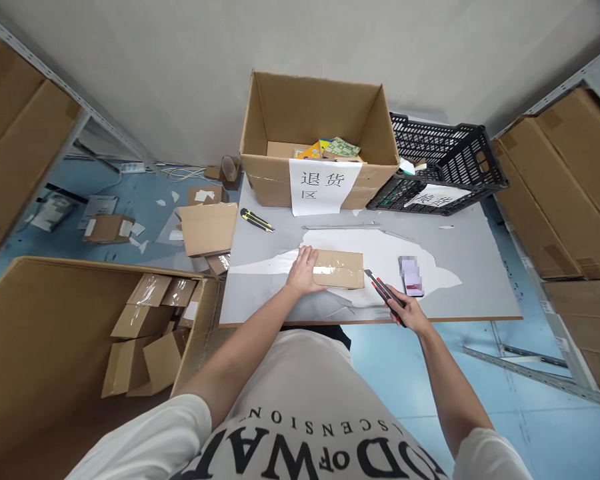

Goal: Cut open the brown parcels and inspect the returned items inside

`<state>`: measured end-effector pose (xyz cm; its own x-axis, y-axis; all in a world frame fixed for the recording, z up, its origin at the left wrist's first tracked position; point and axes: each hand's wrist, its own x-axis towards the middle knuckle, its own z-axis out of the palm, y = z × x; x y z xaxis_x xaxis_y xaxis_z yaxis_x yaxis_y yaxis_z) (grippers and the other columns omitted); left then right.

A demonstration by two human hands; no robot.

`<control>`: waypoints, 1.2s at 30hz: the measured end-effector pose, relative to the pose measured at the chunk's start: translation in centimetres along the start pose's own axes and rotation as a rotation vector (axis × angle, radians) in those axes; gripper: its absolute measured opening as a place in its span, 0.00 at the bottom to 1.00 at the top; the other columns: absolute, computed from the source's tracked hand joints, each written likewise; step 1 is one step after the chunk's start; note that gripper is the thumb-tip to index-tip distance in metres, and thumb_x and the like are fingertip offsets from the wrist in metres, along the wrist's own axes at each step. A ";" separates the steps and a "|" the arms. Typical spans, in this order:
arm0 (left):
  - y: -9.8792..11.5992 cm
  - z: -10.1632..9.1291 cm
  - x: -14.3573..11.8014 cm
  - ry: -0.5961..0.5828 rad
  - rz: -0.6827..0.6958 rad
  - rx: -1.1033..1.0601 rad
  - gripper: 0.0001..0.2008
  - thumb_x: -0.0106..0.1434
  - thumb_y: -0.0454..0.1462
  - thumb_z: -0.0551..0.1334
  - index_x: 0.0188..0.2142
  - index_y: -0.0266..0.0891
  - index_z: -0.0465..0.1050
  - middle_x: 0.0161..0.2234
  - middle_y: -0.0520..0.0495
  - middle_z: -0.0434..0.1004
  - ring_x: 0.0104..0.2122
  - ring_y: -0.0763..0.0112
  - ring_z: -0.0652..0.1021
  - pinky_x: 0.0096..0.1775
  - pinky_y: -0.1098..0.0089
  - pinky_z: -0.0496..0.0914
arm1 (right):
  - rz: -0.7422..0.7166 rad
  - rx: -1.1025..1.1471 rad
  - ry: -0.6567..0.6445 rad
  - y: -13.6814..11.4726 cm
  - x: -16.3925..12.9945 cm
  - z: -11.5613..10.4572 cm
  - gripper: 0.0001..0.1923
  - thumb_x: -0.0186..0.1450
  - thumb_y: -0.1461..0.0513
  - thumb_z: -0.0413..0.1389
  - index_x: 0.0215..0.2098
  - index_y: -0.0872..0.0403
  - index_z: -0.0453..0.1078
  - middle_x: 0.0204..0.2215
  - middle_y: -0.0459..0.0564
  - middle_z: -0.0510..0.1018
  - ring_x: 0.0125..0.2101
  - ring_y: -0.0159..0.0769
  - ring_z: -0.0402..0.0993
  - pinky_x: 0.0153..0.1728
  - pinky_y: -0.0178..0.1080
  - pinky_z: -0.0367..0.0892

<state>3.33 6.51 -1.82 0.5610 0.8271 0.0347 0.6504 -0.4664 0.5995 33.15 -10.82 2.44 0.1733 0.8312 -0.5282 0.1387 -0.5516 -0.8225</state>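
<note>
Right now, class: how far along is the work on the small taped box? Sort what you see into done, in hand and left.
Done: opened cartons lie in the big floor box. In hand: the left hand presses the small taped box; the right hand holds a red utility knife with its tip at the box's right end. Left: its tape looks uncut.

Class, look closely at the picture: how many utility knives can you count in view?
2. A red-and-black utility knife is in the right hand, its blade at the small taped box. A yellow-and-black utility knife lies on the table. Others may be hidden in boxes.
</note>
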 end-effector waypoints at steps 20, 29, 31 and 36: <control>-0.7 -1.0 0.1 -0.052 0.074 -0.111 0.61 0.33 0.56 0.72 0.62 0.32 0.52 0.64 0.27 0.47 0.64 0.40 0.46 0.59 0.45 0.53 | -0.135 0.187 0.378 2.4 -2.6 4.0 0.44 0.56 0.44 0.57 0.65 0.49 0.48 0.36 0.51 0.77 0.19 0.30 0.69 0.17 0.35 0.65; -4.3 -2.7 1.9 0.153 -0.213 -0.419 0.26 0.64 0.41 0.52 0.60 0.34 0.57 0.63 0.37 0.55 0.62 0.60 0.59 0.58 0.59 0.60 | -0.159 0.491 0.551 0.6 1.7 10.4 0.30 0.55 0.43 0.56 0.48 0.50 0.61 0.42 0.52 0.73 0.31 0.32 0.71 0.30 0.37 0.71; -5.0 -2.7 2.3 0.107 -0.314 -0.529 0.25 0.64 0.41 0.53 0.59 0.33 0.59 0.60 0.37 0.60 0.59 0.60 0.64 0.57 0.61 0.62 | -0.153 0.557 0.545 0.2 2.0 11.5 0.29 0.55 0.44 0.56 0.48 0.48 0.59 0.45 0.50 0.71 0.33 0.31 0.70 0.32 0.37 0.72; -5.1 -2.4 1.9 -0.038 -0.440 -0.756 0.23 0.63 0.42 0.56 0.56 0.39 0.65 0.55 0.41 0.69 0.51 0.61 0.73 0.48 0.61 0.70 | -0.148 0.641 0.504 -0.3 2.4 13.1 0.25 0.56 0.46 0.57 0.46 0.47 0.58 0.44 0.46 0.69 0.35 0.30 0.69 0.34 0.38 0.72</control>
<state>-0.09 11.23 -2.91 0.3642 0.8658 -0.3431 0.3052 0.2371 0.9223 20.77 -7.77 -1.35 0.6344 0.6773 -0.3725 -0.3617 -0.1657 -0.9174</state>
